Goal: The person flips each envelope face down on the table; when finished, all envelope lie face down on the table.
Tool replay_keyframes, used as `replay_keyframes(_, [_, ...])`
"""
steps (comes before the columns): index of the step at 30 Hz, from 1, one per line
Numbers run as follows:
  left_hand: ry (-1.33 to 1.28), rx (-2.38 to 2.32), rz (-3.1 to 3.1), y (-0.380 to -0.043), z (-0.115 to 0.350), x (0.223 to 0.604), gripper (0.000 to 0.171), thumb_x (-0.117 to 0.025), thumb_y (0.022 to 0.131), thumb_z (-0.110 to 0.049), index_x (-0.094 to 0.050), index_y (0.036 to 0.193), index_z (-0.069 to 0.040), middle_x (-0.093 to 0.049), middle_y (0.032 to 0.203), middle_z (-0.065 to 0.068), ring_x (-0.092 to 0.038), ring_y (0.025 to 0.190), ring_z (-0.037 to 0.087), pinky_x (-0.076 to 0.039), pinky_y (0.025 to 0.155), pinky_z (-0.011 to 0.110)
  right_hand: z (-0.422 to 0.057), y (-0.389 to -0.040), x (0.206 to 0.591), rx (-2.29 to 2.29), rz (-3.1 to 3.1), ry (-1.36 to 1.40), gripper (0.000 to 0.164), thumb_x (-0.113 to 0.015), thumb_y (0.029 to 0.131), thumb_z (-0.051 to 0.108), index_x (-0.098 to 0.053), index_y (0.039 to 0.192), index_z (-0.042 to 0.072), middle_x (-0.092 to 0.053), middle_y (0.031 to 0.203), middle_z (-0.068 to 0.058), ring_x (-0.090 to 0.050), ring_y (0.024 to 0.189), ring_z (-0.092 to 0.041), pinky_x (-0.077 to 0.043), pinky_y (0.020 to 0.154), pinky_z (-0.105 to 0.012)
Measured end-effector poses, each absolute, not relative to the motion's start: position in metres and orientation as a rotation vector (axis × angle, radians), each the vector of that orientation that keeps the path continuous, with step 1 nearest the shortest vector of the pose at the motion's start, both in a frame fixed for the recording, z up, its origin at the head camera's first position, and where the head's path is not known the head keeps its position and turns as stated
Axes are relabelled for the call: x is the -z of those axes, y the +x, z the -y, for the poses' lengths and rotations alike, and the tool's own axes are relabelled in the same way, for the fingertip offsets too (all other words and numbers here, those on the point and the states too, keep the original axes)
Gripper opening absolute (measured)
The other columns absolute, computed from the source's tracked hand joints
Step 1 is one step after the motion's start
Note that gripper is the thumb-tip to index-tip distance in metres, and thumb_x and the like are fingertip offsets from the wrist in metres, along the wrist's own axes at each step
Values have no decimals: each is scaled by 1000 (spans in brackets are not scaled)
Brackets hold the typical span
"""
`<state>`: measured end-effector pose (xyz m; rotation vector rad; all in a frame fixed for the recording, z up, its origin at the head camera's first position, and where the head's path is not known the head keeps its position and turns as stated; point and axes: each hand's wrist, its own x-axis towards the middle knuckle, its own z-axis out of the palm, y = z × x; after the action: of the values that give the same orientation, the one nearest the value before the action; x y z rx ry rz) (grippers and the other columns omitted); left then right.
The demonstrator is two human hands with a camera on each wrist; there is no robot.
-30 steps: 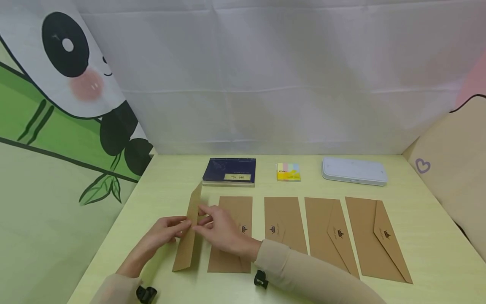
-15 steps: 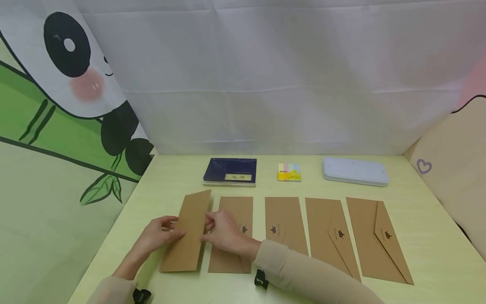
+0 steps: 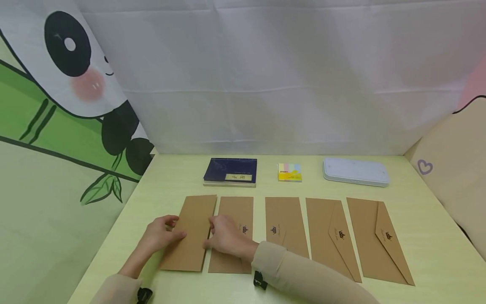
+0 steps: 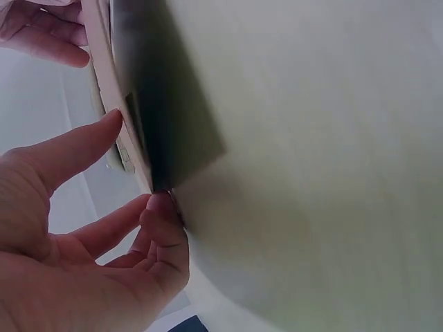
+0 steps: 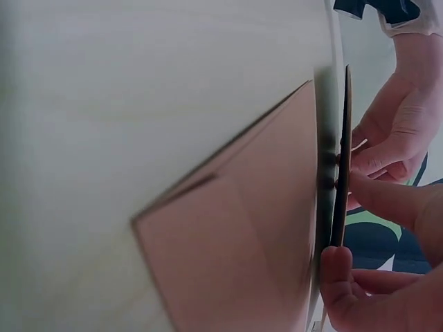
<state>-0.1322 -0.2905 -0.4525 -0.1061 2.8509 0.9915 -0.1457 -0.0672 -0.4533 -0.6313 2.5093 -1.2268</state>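
A plain kraft envelope (image 3: 190,236), blank face up, is almost flat just above the table at the left end of a row. My left hand (image 3: 161,234) holds its left edge, thumb on the upper face and fingertips at the edge, as the left wrist view shows. At the right edge, my right hand (image 3: 228,236) pinches the same envelope between thumb and fingers. Under the right hand lies a second envelope (image 3: 233,207), partly covered. In the right wrist view the held envelope (image 5: 345,124) is seen edge-on, with a gap below it.
Further right lie a third envelope (image 3: 282,211), a fourth envelope (image 3: 320,223) and another envelope (image 3: 364,240), flaps and crown prints showing. Behind the row are a dark blue book (image 3: 229,169), a sticky-note pack (image 3: 290,172) and a pale blue case (image 3: 355,171).
The envelope between my hands has tipped from nearly upright on its edge to almost flat, its blank face turning up. My right hand has moved slightly right and down with its edge.
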Motion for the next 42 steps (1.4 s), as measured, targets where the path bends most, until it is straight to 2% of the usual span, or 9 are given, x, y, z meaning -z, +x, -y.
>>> replay_keyframes(8, [-132, -943, -2866, -133, 289, 454, 60, -82, 73, -19, -57, 119, 10, -62, 99, 17, -60, 85, 28, -50, 67, 38, 70, -146, 460, 1036, -2623, -752, 40, -87, 67, 20, -48, 65, 11, -35, 60, 4, -33, 55, -10, -31, 48, -22])
replay_keyframes(18, [-58, -841, -2945, -134, 287, 457, 60, -83, 71, -17, -58, 117, 11, -63, 97, 18, -62, 80, 25, -50, 67, 39, 71, -144, 461, 915, -2690, -846, 36, -87, 69, 21, -52, 65, 11, -45, 66, 3, -38, 60, -11, -34, 53, -21])
replay_keyframes(34, [-78, -778, -2957, -134, 280, 455, 61, -83, 70, -16, -57, 117, 12, -62, 91, 15, -58, 82, 29, -48, 72, 45, 69, -145, 462, 850, -2707, -907, 31, -84, 70, 17, -54, 68, 10, -45, 69, 3, -40, 63, -12, -36, 55, -22])
replay_keyframes(36, [-79, -778, -2955, -134, 280, 456, 60, -83, 70, -16, -57, 117, 12, -62, 92, 15, -58, 82, 28, -48, 72, 45, 66, -145, 463, 851, -2704, -955, 26, -83, 71, 19, -59, 73, 8, -49, 72, 3, -44, 67, -12, -38, 59, -22])
replay_keyframes(38, [-80, -776, -2954, -134, 281, 456, 61, -83, 70, -17, -57, 116, 12, -62, 91, 15, -58, 82, 28, -48, 72, 45, 63, -144, 464, 847, -2701, -1021, 25, -82, 73, 21, -67, 86, 6, -55, 81, 2, -49, 76, -10, -41, 67, -21])
replay_keyframes(42, [-74, -772, -2956, -133, 285, 457, 62, -84, 69, -19, -58, 117, 11, -62, 91, 13, -57, 82, 27, -48, 72, 44, 53, -142, 464, 867, -2672, -1118, 43, -80, 76, 23, -68, 113, 6, -60, 107, 0, -53, 100, -10, -41, 86, -21])
